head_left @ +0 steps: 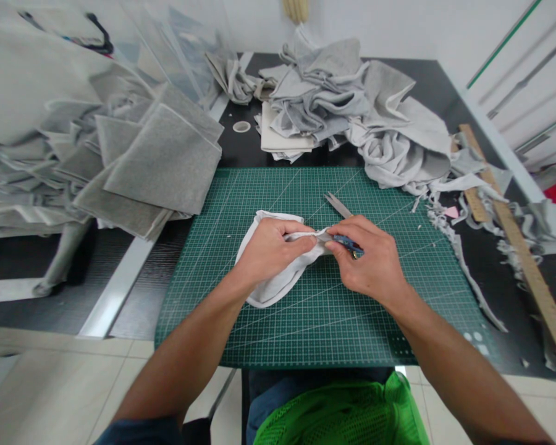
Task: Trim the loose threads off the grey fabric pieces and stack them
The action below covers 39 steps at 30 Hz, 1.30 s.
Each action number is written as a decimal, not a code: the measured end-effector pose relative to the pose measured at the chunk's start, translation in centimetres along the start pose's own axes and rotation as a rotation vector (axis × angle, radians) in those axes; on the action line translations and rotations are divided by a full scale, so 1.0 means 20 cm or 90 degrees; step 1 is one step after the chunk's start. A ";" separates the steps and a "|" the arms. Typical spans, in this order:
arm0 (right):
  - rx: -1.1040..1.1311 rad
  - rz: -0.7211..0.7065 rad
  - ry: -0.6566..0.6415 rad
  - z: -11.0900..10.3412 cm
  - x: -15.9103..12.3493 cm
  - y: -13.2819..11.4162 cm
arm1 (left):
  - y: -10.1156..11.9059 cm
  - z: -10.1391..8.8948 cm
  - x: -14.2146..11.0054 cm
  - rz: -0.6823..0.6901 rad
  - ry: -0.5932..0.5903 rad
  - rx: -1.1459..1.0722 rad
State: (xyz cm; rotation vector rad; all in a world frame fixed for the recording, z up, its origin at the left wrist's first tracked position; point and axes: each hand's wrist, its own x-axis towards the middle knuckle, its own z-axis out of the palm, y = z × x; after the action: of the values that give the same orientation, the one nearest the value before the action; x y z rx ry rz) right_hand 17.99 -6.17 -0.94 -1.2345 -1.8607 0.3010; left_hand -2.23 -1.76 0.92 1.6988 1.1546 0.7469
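A white piece of sewn cloth (278,286), with a stitched rounded edge, lies over the green cutting mat (278,337). My left hand (278,247) pinches a raised fold of this cloth between thumb and fingers. Closed around a small blue-handled pair of thread snips (349,243), my right hand (368,256) has its fingertips against the same fold, close to my left fingertips. The snips' metal tip meets the cloth; whether it cuts in cannot be told. Just beyond my right hand, the pointed blades of scissors (339,206) show on the mat, their handles hidden behind the hand.
Grey cloth pieces (162,167) are stacked at left, and a grey cloth heap (324,93) lies behind the mat. A white tape roll (241,127) sits near it. On the right are a wooden ruler (523,247) and cloth scraps (463,259). Green mesh (347,414) covers my lap.
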 end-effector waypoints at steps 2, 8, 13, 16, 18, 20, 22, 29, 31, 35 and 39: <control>-0.002 0.001 -0.001 0.00 0.00 0.00 | 0.00 0.00 0.00 -0.004 -0.001 -0.004; 0.001 -0.002 -0.002 0.00 0.00 0.00 | 0.00 0.00 0.00 -0.016 -0.003 -0.028; 0.002 -0.002 -0.003 0.00 0.00 0.00 | -0.02 0.00 0.00 -0.036 -0.014 -0.071; 0.007 -0.002 -0.001 0.00 0.00 0.00 | -0.03 0.00 0.00 -0.054 -0.025 -0.113; 0.013 -0.004 0.000 0.00 0.00 -0.01 | -0.04 0.01 0.00 -0.060 -0.029 -0.147; 0.017 0.000 -0.001 -0.01 0.00 -0.01 | -0.04 0.01 0.00 -0.064 -0.027 -0.163; 0.017 0.007 -0.004 -0.01 0.00 -0.02 | -0.04 0.01 0.00 -0.069 -0.021 -0.163; 0.005 0.000 -0.001 -0.01 0.00 -0.01 | -0.05 0.01 0.00 -0.090 -0.018 -0.184; 0.005 -0.005 0.002 -0.01 0.00 -0.01 | -0.06 0.01 0.00 -0.095 -0.018 -0.184; 0.004 -0.012 0.004 -0.02 0.00 -0.02 | -0.05 0.01 0.00 -0.100 -0.019 -0.198; 0.007 -0.018 0.002 -0.02 0.01 -0.01 | -0.05 0.00 0.00 -0.095 -0.017 -0.204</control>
State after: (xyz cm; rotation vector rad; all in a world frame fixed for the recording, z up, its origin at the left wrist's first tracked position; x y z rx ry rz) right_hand 18.12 -6.29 -0.46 -1.1992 -1.8700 0.2930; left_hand -2.54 -1.57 -0.03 1.3388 1.0668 0.7685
